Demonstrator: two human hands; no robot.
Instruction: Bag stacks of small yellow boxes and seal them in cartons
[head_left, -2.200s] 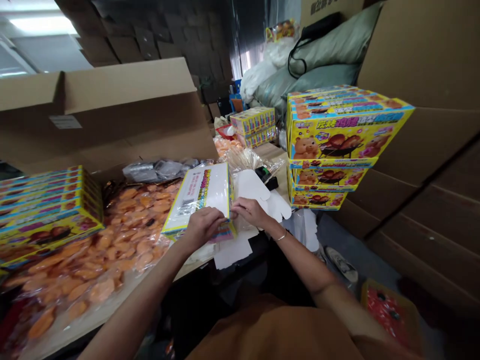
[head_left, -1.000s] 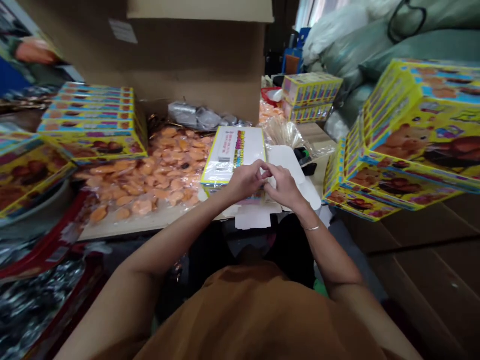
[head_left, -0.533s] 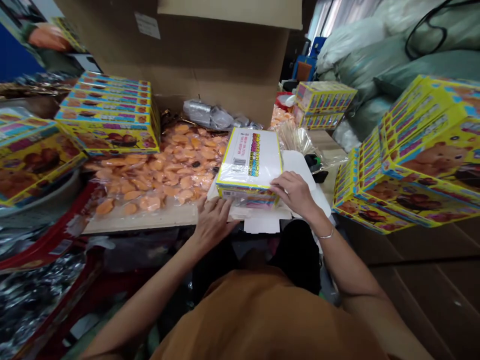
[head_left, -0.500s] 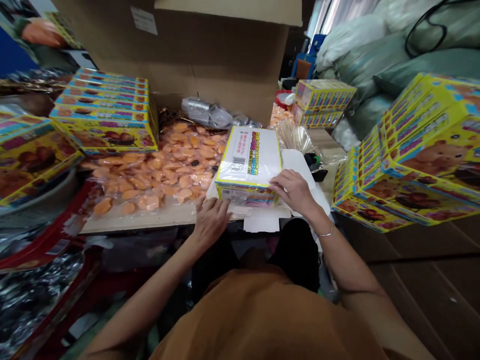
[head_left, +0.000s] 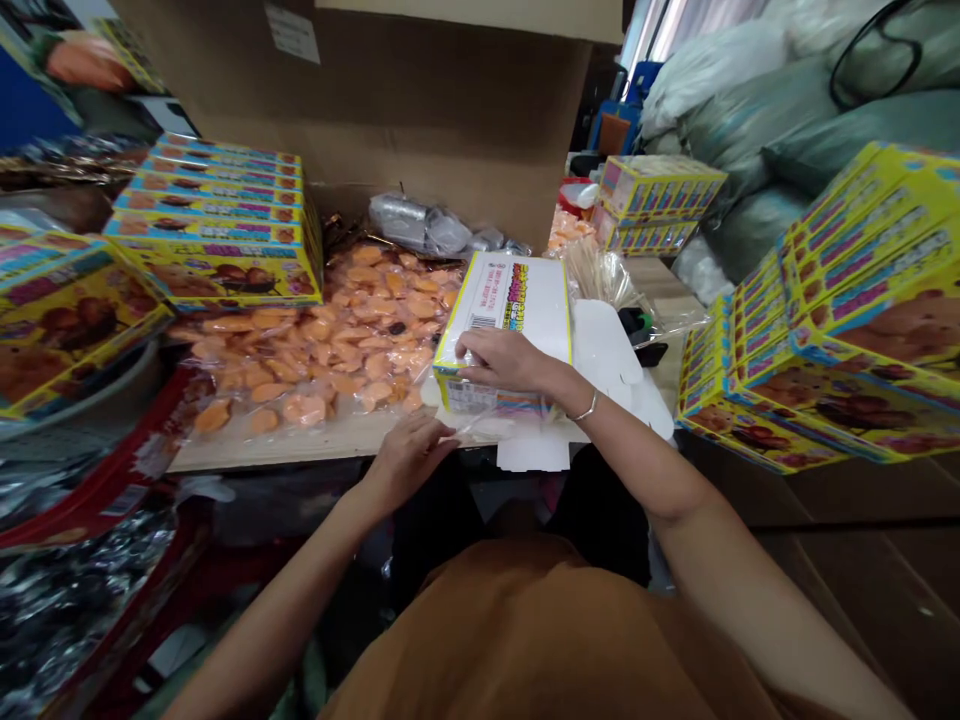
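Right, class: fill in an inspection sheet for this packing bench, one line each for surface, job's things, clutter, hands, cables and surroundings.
Surface: wooden bench, mostly covered, bare strip along the near edge.
Job's things: yellow box lying flat, barcode side up, on white card sheets.
Clutter: bags of orange pieces; grey bag; stacks of yellow boxes at left, right and at the back.
Hands: right hand flat on the box's near edge; left hand at the bench edge below it, holding nothing that can be seen.
Cables: black cord on the sacks.
Surroundings: big open carton behind; grey sacks right.
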